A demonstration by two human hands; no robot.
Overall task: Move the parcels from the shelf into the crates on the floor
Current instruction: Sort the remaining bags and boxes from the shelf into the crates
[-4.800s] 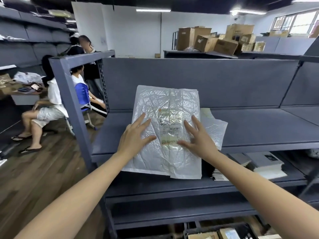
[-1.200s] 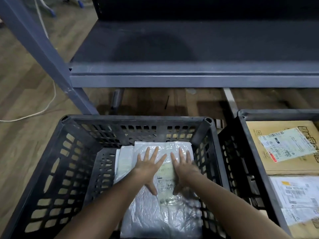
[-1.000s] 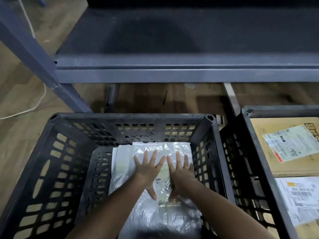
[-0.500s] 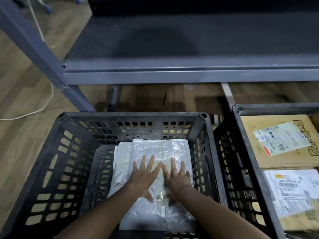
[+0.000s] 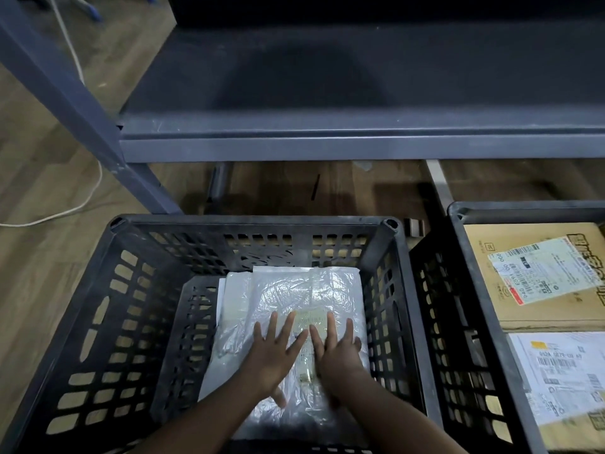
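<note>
My left hand [image 5: 271,355] and right hand [image 5: 339,357] lie flat, fingers spread, pressing one plastic parcel [image 5: 294,293] in a crate [image 5: 255,221]. Right of them, a second crate [image 5: 523,210] holds one box [image 5: 530,315] and one white parcel [image 5: 563,378].

A parcel [image 5: 294,290] was found in the crate [image 5: 252,221] at six o'clock; a second crate [image 5: 523,204] was set at three, the shelf [image 5: 327,132] at twelve.

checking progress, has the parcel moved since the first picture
Yes. The parcel went down off the shelf into the left crate; left hand and right hand press it flat.
</note>
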